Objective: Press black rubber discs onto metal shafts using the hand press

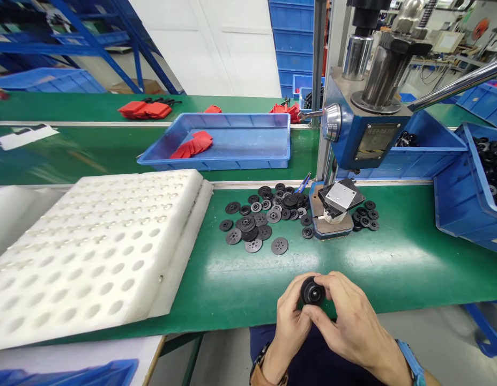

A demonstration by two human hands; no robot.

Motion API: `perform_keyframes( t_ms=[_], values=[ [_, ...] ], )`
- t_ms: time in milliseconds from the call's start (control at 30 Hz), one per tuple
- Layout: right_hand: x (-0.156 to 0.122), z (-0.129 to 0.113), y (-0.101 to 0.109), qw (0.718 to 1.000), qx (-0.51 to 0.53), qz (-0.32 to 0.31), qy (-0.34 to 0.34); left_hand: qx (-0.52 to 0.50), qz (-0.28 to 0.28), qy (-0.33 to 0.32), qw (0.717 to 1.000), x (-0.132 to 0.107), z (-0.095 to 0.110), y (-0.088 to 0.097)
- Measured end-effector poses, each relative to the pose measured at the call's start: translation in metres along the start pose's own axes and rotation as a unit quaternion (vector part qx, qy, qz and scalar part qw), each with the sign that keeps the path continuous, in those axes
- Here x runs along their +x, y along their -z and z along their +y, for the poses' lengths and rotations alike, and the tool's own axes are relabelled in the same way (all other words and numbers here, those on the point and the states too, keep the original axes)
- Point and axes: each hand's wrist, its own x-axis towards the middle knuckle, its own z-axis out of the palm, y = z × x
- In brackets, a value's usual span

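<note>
Near the table's front edge, a small round black wheel-like part (312, 292) is held up between both hands, its centre hub facing me. My left hand (291, 311) grips it from the left, fingers curled behind. From the right, my right hand (348, 316) pinches it with thumb and forefinger. Beyond the hands lies a loose pile of black and grey discs (248, 224), several with small holes. To the pile's right stands a blue hand press (361, 128), with a metal plate (340, 196) on its base.
A white foam tray (143, 305) with rows of round holes covers the left side. Behind are a blue shallow bin (248, 155) with red pieces (194, 145) and, at right, a deep blue bin (461, 198) of black parts. Small black wheels (364, 216) lie beside the press.
</note>
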Motion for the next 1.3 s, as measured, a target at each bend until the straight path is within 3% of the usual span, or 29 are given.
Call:
perform_keyframes(
  t_ms=[200, 300, 433, 567, 700, 900, 1000, 1100, 1300],
  values=[
    [0.001, 0.006, 0.007, 0.999, 0.016, -0.03, 0.005, 0.057, -0.019, -0.048, 0.997, 0.006, 0.011, 0.008],
    [0.001, 0.014, 0.015, 0.995, 0.081, -0.056, -0.035, 0.116, -0.049, -0.062, 0.99, 0.008, 0.017, 0.015],
    [-0.002, 0.025, 0.026, 0.967, 0.17, -0.14, -0.126, 0.17, -0.078, -0.096, 0.978, 0.01, 0.025, 0.023],
    [-0.007, 0.036, 0.026, 0.939, 0.253, -0.181, -0.147, 0.204, -0.101, -0.147, 0.963, 0.013, 0.031, 0.026],
    [-0.015, 0.047, 0.013, 0.917, 0.334, -0.156, -0.152, 0.226, -0.103, -0.161, 0.955, 0.01, 0.032, 0.024],
    [-0.027, 0.048, -0.008, 0.843, 0.489, -0.111, -0.194, 0.223, -0.083, -0.14, 0.961, 0.0, 0.028, 0.013],
    [-0.027, 0.044, -0.011, 0.823, 0.523, -0.094, -0.201, 0.224, -0.061, -0.138, 0.963, -0.002, 0.029, 0.009],
    [-0.024, 0.043, -0.007, 0.828, 0.516, -0.097, -0.198, 0.236, -0.053, -0.148, 0.959, -0.001, 0.032, 0.008],
    [-0.018, 0.045, 0.008, 0.839, 0.479, -0.172, -0.191, 0.236, -0.072, -0.175, 0.953, -0.001, 0.03, 0.013]
  ],
)
